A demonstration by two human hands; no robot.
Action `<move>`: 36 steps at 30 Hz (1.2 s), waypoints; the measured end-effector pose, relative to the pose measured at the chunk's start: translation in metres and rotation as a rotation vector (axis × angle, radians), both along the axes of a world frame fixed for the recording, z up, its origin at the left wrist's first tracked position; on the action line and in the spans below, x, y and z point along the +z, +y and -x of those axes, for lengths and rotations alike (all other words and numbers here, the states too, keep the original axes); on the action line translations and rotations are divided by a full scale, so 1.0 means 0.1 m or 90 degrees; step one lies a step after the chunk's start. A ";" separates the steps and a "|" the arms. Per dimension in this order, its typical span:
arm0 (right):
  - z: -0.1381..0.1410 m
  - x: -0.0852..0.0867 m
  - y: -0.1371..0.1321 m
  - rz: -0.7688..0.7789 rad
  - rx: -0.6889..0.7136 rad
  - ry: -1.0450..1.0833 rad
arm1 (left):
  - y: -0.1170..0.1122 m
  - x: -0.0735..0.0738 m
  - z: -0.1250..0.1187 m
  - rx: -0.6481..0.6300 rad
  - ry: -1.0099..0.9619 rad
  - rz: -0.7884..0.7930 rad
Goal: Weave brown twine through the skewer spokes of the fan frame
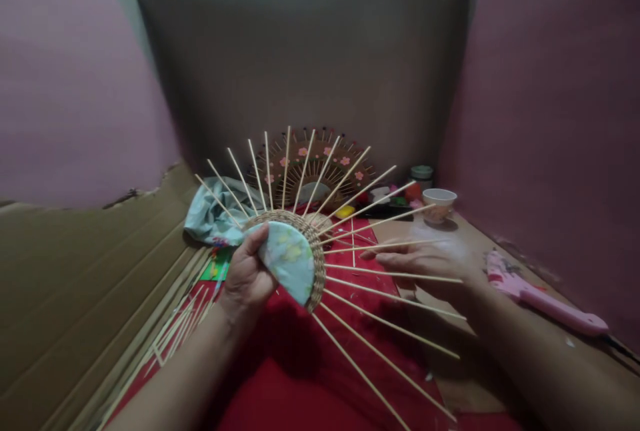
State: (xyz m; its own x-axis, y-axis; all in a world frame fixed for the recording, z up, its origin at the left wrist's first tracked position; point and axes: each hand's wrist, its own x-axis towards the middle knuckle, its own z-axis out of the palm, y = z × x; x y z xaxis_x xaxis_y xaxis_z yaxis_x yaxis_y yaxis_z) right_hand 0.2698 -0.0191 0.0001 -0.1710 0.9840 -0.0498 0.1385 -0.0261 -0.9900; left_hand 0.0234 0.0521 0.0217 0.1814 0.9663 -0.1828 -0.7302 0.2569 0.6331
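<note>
half-round fan frame (290, 258), one: held up over the red sheet at the middle of the view, tilted, its flat edge toward lower left. face of pale blue cloth with soft yellow and green patches. curved edge bound by a braided band (320, 271) of tan, rope-like fibre. slim, straight, pale sticks (286, 168), wooden in look, radiate outward from the band.

left hand (249, 271): grips the frame at its flat edge, thumb laid on the cloth face, the other fingers curled beneath; frame pinched between.

right hand (420, 264): behind the right-hand sticks, blurred; fingers extended, lying close together. whether they touch or pinch a stick cannot be told.

red sheet (325, 378): smooth, flat, spread below the frame.

loose sticks (183, 328): pale, thin, overlapping in a heap at left.

cloth bundle (207, 211): light blue, crumpled, behind the left hand.

arched panel (323, 158): brown, upright at the back, with pink five-petalled flowers and a spiked rim.

bowl (440, 204): round, pale inside, near a jar (423, 176) with a green lid.

glue gun (545, 294): pink, lying at right, dark cord attached.

cardboard (75, 298): brown, ridged, torn along its top, at left.
</note>
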 end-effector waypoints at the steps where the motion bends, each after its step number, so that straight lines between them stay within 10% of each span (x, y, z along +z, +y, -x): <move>1: -0.04 0.01 0.03 0.010 0.005 0.033 | 0.02 0.00 0.02 0.003 0.005 -0.007; 24: -0.51 0.23 0.06 -0.250 -0.113 0.213 | 0.15 -0.04 0.05 0.039 0.062 -0.008; 31: -0.44 0.07 0.16 -0.016 -0.068 0.245 | 0.15 -0.02 0.07 0.045 0.032 0.003; 36: -0.12 0.04 0.11 0.037 0.034 0.012 | 0.16 -0.04 0.10 0.036 -0.016 -0.005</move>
State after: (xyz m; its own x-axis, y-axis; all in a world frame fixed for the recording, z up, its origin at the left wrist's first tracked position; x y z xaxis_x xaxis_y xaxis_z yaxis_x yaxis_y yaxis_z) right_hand 0.2819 -0.0081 0.0046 -0.2252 0.9689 -0.1029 0.1234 -0.0764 -0.9894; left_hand 0.0130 0.0682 0.0180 0.1307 0.9766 -0.1707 -0.7588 0.2093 0.6167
